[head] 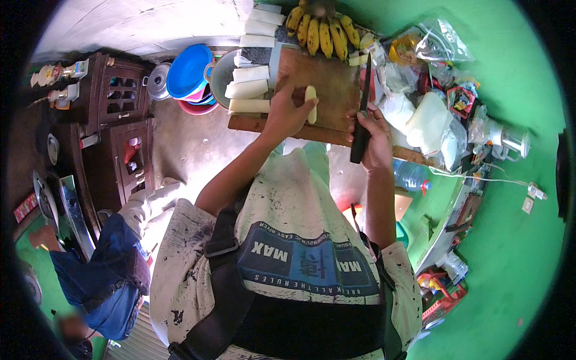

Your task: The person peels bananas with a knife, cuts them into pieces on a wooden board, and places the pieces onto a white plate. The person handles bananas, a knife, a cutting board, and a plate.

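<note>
My left hand (288, 112) holds a pale peeled banana piece (310, 112) between thumb and fingers, above a wooden cutting board (335, 85). In my right hand (375, 137) is a knife, its black handle (358, 141) in my grip and its dark blade (367, 83) pointing away from me. The blade stands beside the board's right edge. Beyond the board lies a bunch of yellow bananas (325, 36) with dark spots. Several pale, flat-looking rolls (247, 90) are lined up left of my left hand.
Plastic bags (398, 105) and packets crowd the table's right side. A grey pan (221, 76) and a blue basin (189, 69) stand at the left. A dark wooden cabinet (121, 99) is farther left. Another person in blue clothing (103, 279) is at the lower left.
</note>
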### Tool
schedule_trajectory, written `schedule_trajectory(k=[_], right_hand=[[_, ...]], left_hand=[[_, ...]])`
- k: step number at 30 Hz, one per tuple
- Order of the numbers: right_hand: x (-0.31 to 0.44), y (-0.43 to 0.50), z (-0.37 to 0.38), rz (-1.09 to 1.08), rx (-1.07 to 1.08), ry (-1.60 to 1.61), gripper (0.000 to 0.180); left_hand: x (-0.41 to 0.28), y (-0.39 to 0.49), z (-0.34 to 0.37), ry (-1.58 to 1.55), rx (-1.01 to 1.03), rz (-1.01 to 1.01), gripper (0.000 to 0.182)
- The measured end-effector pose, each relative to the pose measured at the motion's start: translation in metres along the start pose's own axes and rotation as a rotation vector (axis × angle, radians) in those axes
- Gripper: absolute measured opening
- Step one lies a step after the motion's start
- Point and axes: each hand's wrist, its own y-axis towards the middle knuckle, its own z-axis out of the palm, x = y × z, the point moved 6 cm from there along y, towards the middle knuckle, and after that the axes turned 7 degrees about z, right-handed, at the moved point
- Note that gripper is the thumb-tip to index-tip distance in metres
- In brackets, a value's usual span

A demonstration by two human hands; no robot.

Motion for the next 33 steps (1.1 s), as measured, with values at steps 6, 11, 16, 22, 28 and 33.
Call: schedule_trajectory(k=[6, 11, 16, 22, 28, 33], right_hand=[[-0.033, -0.001, -0.012, -0.028, -0.011, -0.16, 0.05], [-0.037, -0.023, -0.003, -0.127, -0.026, -0.361, 0.062], [-0.063, -0.035, 0.019, -0.179, -0.029, -0.488, 0.068], [-0.071, -0.049, 0.044, -0.247, -0.015, -0.69, 0.063], [-0.082, -0.05, 0.059, -0.393, -0.062, -0.774, 0.064], [-0.095, -0.05, 0.066, -0.318, -0.084, -0.757, 0.071]], left_hand=[[-0.03, 0.017, 0.008, 0.459, -0.09, 0.266, 0.038], [-0.018, 0.015, 0.008, 0.567, -0.066, 0.402, 0.037], [-0.016, 0.001, 0.005, 0.585, -0.109, 0.46, 0.038], [-0.012, -0.005, -0.003, 0.487, -0.031, 0.506, 0.039], [-0.005, -0.007, 0.004, 0.566, -0.055, 0.624, 0.039], [0.009, -0.004, 0.008, 0.629, -0.082, 0.629, 0.041]])
